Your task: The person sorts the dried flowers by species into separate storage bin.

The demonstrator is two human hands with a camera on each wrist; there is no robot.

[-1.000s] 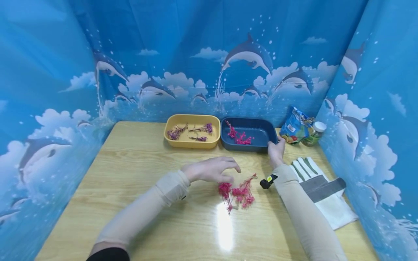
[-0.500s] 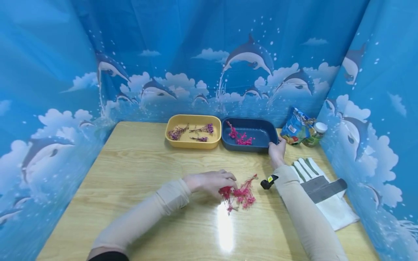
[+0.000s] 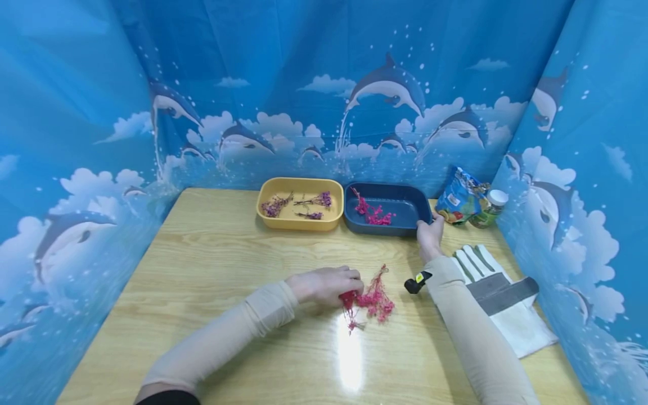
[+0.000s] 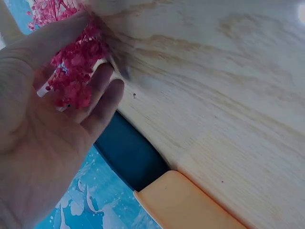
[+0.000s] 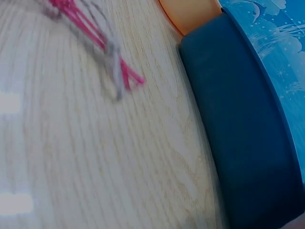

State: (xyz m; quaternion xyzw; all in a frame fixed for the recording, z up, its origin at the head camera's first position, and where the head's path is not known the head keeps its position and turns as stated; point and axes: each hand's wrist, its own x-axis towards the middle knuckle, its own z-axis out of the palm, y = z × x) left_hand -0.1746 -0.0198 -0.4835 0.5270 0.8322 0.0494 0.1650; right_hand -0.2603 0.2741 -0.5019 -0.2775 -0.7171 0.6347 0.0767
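Note:
My left hand (image 3: 326,284) pinches a bunch of pink dried flowers (image 3: 349,315) low over the wooden table. In the left wrist view, the thumb lies across the pink blossoms (image 4: 78,62) with the fingers curled behind them. A second pink bunch (image 3: 377,301) lies right beside it, stems pointing away from me. My right hand (image 3: 429,235) grips the right front corner of a dark blue tray (image 3: 379,229), which holds pink sprigs (image 3: 377,216) at its left. In the right wrist view, only a sliver of that hand shows by the tray wall (image 5: 233,119).
A yellow tray (image 3: 298,224) with purple dried flowers (image 3: 273,207) stands against the blue tray's left side. Farther right are a blue snack bag (image 3: 459,197), a white-lidded jar (image 3: 490,208) and work gloves (image 3: 498,298). A dolphin-print curtain (image 3: 314,84) surrounds the table (image 3: 212,264).
My left hand has come down from above the pink flowers and taken hold of the left bunch. Both bunches have shifted slightly left. My right hand stays at the blue tray.

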